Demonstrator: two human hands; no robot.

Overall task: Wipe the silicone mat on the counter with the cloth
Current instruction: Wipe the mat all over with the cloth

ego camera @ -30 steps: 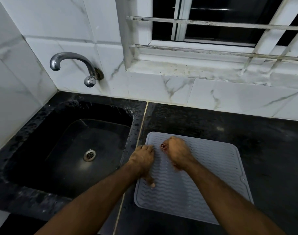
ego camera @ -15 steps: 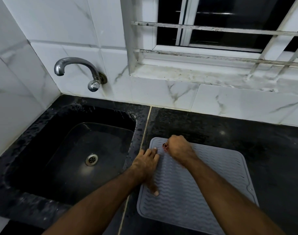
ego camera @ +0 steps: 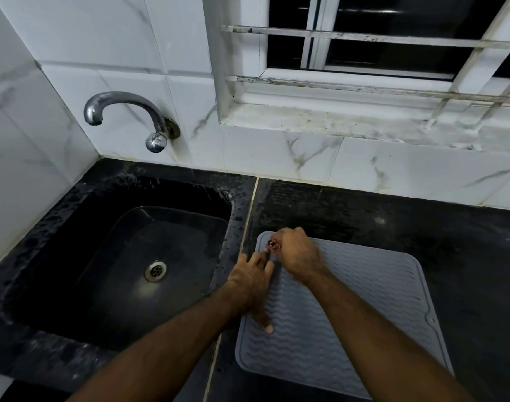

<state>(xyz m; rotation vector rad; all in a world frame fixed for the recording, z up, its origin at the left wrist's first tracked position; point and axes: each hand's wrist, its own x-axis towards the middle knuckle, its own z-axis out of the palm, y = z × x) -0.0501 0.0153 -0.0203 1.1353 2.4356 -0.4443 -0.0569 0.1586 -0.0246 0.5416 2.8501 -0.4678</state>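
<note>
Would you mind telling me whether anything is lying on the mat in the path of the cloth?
Only the left hand, resting flat on the mat's left edge beside the right hand gripping the cloth. The remaining ribbed surface shows nothing on it.

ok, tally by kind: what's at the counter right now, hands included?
Hands: 2, left hand, right hand
Grey ribbed silicone mat: 1
Small reddish bunched cloth: 1
Black sink basin: 1
Chrome wall tap: 1
Total: 6
</note>
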